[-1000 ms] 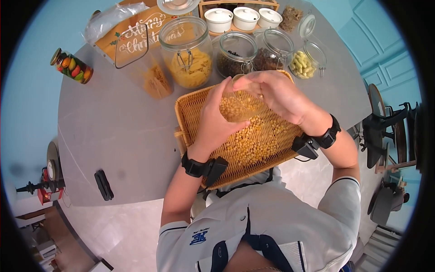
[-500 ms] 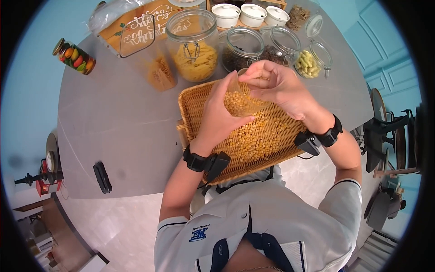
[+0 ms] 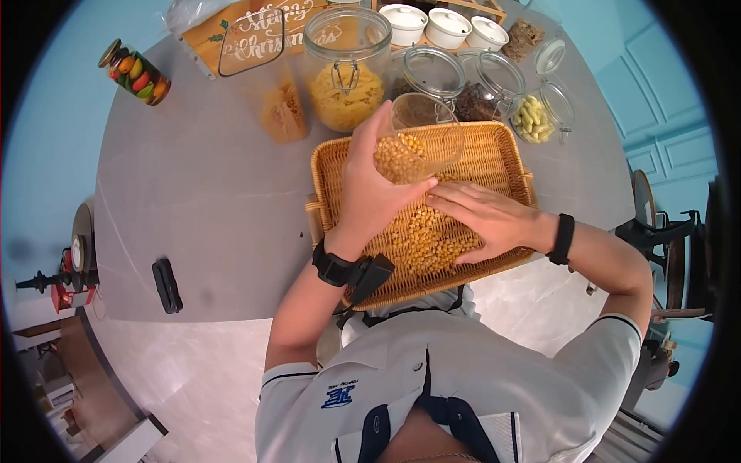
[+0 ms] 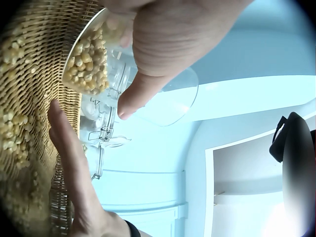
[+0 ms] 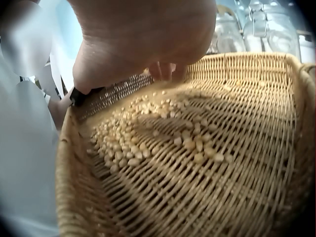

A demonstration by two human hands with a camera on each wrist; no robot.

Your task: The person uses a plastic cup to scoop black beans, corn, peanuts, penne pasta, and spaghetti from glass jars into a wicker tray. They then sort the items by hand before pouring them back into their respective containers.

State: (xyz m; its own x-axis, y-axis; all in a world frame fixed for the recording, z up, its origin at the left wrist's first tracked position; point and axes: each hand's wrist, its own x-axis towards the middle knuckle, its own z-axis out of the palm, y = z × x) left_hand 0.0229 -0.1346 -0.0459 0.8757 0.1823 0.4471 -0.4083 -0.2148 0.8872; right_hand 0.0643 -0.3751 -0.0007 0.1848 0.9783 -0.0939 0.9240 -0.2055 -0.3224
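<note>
My left hand (image 3: 367, 181) grips a clear cup (image 3: 448, 139), fingers round one side and thumb round the other. Corn kernels (image 3: 397, 158) lie in the bottom of the cup, which is tilted over the wicker basket (image 3: 482, 143). My right hand (image 3: 494, 220), palm down, reaches over the basket with its fingers extended and thumb spread. Loose corn kernels (image 3: 424, 243) lie below it on the basket floor. From the right wrist, the kernels (image 5: 128, 133) spread towards one side of the basket, partly behind the hand (image 5: 143, 39).
Beyond the basket stand a pasta jar (image 3: 347, 92), a tall container of thin brown sticks (image 3: 284, 112), dark-filled jars (image 3: 478, 100) and a jar of pale yellow pieces (image 3: 532, 119). A jar of colourful contents (image 3: 143, 77) stands far left. A black object (image 3: 166, 285) lies near the table edge.
My right hand has come away from the cup's mouth and down over the basket, its fingers straightening. My left hand keeps its hold on the cup, whose open top now shows.
</note>
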